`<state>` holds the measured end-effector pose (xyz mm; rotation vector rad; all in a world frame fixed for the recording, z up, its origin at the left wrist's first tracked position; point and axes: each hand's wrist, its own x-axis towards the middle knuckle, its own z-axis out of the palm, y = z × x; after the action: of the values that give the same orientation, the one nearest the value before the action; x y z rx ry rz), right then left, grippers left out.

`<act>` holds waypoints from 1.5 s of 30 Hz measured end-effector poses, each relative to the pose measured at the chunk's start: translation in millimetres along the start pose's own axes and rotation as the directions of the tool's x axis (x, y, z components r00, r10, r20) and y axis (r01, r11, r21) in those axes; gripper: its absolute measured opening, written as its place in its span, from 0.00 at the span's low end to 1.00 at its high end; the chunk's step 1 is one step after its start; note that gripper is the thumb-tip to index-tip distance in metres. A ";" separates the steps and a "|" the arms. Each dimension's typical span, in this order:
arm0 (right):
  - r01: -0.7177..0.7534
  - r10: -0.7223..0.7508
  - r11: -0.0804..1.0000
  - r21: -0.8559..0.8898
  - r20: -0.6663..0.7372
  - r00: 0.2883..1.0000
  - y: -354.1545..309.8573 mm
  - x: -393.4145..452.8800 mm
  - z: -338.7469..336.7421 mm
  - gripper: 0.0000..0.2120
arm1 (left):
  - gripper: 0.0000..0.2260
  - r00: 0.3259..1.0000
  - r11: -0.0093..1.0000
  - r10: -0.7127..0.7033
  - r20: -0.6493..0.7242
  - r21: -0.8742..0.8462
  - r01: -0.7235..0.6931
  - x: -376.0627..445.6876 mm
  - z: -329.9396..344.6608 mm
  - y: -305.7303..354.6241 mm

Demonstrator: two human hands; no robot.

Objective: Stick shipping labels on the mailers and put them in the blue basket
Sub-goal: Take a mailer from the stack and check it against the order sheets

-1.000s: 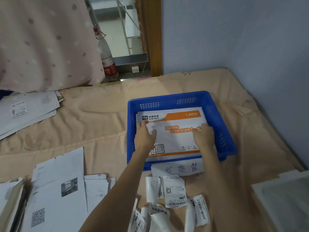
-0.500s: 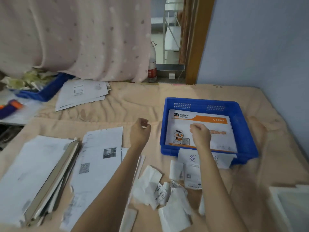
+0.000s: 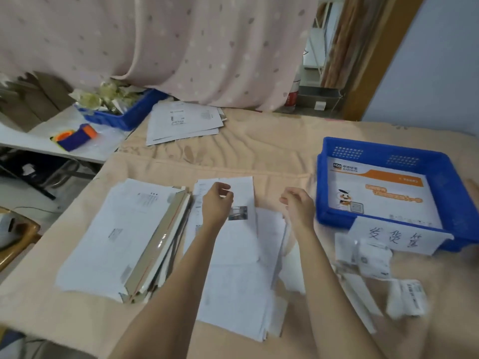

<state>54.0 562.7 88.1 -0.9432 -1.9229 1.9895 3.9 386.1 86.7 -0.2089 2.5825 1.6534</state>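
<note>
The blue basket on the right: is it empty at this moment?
No. The blue basket already holds a white and orange mailer lying flat inside it.

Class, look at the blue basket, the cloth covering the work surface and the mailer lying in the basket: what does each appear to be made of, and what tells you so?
Blue basket: probably moulded plastic, shown by its uniform colour and perforated vent grids.
Cloth: soft beige fabric, matte, lying in ripples and folds.
Mailer: looks like smooth printed paper or card; possibly plastic film, too blurred to settle.

Head-worn view, forward-down, near tabletop (image 3: pixel 259 141)
</note>
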 end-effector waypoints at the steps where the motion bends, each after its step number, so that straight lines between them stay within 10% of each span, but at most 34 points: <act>1: -0.007 0.007 1.000 -0.013 -0.004 1.000 2.9 -5.6 13.3 0.06 | 0.07 1.000 1.000 -0.001 0.009 0.010 0.001 4.5 -11.8 -9.0; 17: -0.224 0.223 0.974 -0.016 -0.047 0.974 66.5 -75.6 204.8 0.06 | 0.08 0.981 0.968 -0.195 -0.026 0.159 0.196 65.1 -184.3 -148.4; 34: -0.210 0.300 0.774 -0.597 0.053 0.953 102.1 -104.1 274.8 0.10 | 0.25 0.972 0.871 -0.200 0.127 0.476 0.117 46.6 -204.1 -182.8; 45: -0.342 0.381 0.916 -0.210 0.194 0.904 102.2 -100.0 278.0 0.10 | 0.30 0.999 0.791 0.050 0.016 0.610 -0.050 49.1 -199.7 -169.1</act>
<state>-1.4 267.0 2.7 -1.2434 -2.2081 2.2502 -16.0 131.2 12.2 -0.0963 2.9719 0.7328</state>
